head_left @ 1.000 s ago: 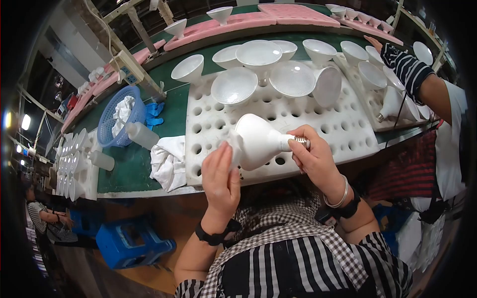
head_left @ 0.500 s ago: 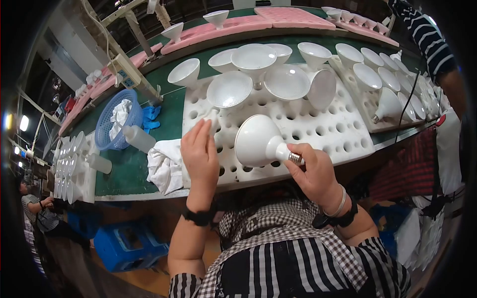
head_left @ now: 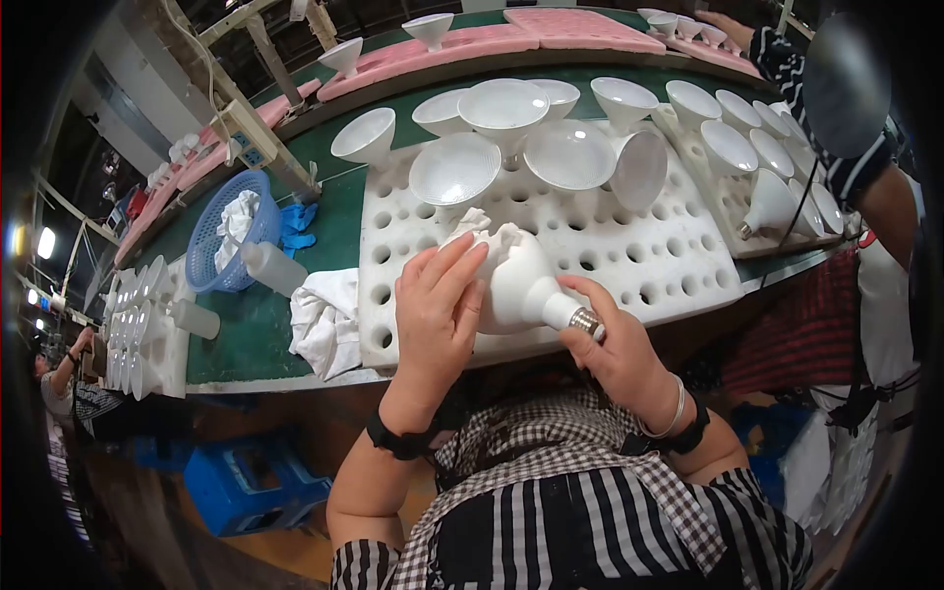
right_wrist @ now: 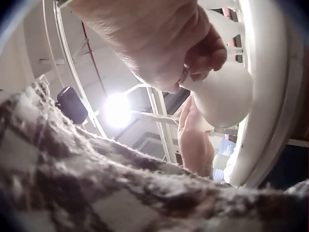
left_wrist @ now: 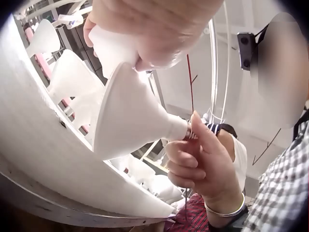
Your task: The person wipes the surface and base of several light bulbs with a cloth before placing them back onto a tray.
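A white reflector light bulb (head_left: 519, 295) is held tilted over the foam tray, its broad face turned left. My right hand (head_left: 619, 339) pinches its metal screw base between thumb and fingers. At the wide end, my left hand (head_left: 433, 310) holds a crumpled white cloth (head_left: 475, 222) against the bulb's rim. The left wrist view shows this cloth (left_wrist: 112, 50) bunched under the thumb and fingers, right at the rim. The bulb's front face is hidden in the head view.
Several bulbs (head_left: 454, 169) stand face up in the holed white foam tray (head_left: 393, 226). Left of it lie a white cloth (head_left: 327, 320), a white bottle (head_left: 273, 267) and a blue basket (head_left: 204, 258). Another person's arm (head_left: 880, 202) reaches in at right, over a second tray of bulbs.
My left hand moved away from the bulb with the cloth, then came back to its rim. The right hand keeps its grip on the base. The other person's arm has shifted.
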A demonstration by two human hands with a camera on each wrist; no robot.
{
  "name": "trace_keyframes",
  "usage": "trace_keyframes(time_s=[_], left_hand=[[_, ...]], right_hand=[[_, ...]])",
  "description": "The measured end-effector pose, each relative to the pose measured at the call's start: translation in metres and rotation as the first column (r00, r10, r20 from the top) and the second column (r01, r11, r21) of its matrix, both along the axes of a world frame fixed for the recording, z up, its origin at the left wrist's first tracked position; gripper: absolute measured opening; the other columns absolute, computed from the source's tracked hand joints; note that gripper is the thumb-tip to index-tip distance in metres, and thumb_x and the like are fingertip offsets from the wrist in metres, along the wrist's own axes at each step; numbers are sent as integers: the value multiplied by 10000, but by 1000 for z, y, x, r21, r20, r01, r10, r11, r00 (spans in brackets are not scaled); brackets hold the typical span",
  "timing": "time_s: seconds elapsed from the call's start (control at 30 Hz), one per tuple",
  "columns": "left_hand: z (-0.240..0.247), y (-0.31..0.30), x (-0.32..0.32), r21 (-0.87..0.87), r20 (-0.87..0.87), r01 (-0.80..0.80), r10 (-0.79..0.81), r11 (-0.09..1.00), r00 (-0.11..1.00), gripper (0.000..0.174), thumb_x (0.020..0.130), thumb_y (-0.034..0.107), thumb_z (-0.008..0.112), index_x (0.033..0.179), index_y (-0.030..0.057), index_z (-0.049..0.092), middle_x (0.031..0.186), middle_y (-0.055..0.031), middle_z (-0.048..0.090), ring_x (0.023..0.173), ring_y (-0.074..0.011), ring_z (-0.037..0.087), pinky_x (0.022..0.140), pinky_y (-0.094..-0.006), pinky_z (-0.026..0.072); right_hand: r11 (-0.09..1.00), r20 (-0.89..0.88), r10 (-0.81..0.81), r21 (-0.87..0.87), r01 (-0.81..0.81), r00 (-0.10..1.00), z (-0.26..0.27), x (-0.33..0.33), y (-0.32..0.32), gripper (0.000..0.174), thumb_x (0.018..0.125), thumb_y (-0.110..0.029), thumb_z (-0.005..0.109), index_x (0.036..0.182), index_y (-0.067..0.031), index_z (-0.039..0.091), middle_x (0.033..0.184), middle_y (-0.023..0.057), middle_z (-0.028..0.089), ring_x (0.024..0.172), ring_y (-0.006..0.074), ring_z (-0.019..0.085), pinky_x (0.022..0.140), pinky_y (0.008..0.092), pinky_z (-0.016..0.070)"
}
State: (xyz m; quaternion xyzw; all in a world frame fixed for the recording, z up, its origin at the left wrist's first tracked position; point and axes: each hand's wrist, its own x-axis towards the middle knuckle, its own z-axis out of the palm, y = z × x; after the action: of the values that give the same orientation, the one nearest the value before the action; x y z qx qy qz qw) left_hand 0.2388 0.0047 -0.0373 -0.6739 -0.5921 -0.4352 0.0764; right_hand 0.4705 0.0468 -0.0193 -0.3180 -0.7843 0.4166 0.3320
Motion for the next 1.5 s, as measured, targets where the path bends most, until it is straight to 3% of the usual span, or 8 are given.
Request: trace_keyframes(time_s=[0.07,0.23,0.3,0.5,0.8,1.03,1.33,1.5], left_hand=[[-6,-2,-1,17,72,48,-49,999,996,326,948,123,616,1266,96,682,1297,-96,661,1105,-314,589,970,-401,443],[-12,-4,-11,-1,767,21,-13,1000,641,402,1006,125,579,1384,-9,557,1335,-167,617,1137,-275,610,979,-349,480],[-4,-8,-15,-5,767,-8,9,1000,642,455,991,98,584,1418,-36,503,1353,-179,601,1170,-287,603,1003,-367,469],[15,-11,33,-3,-331,-6,4,1000,944,414,861,88,650,1273,50,660,1291,-131,654,1199,-348,558,984,-479,421],[3,3,-12,73,104,-145,137,987,985,333,887,50,628,1214,43,694,1285,-146,657,1195,-341,556,1041,-440,405],[0,-1,5,31,-159,-90,94,995,983,393,829,20,664,1219,58,694,1323,-141,636,1186,-372,540,1020,-456,397],[-9,-11,1,43,-101,-17,21,999,995,410,855,-10,615,1261,20,665,1345,-191,607,1221,-380,528,1042,-475,409],[0,-8,-12,132,333,-234,179,963,926,446,887,-25,591,1333,-40,593,1389,-237,550,1277,-382,514,1061,-487,412]], right_hand=[[813,-111,-25,-580,-44,994,1,2,5,446,998,-207,599,1388,-20,491,695,89,615,553,177,582,547,334,466],[952,-172,12,-298,-64,985,-7,4,7,455,980,-177,610,1391,-9,514,732,94,642,582,164,589,562,335,484],[999,-134,26,-18,-29,991,-6,0,4,449,974,-172,616,1381,-3,527,743,111,650,587,183,606,571,339,490],[959,18,3,283,-8,1000,-8,-9,7,460,929,-143,647,1365,-21,561,770,186,655,641,325,642,610,385,496],[973,47,39,227,-49,998,2,-6,6,414,904,-114,663,1311,-54,613,820,162,683,676,333,655,622,400,511],[849,211,-56,524,-65,976,-3,-4,24,378,911,-162,690,1257,-33,610,832,159,677,706,335,660,630,410,510],[921,-35,40,-386,-51,999,4,-3,19,526,997,-224,565,1465,-16,446,830,190,656,692,359,638,656,390,497],[980,198,-34,197,-6,980,12,-1,14,529,945,-213,632,1406,1,485,864,176,678,761,356,659,673,444,503]])
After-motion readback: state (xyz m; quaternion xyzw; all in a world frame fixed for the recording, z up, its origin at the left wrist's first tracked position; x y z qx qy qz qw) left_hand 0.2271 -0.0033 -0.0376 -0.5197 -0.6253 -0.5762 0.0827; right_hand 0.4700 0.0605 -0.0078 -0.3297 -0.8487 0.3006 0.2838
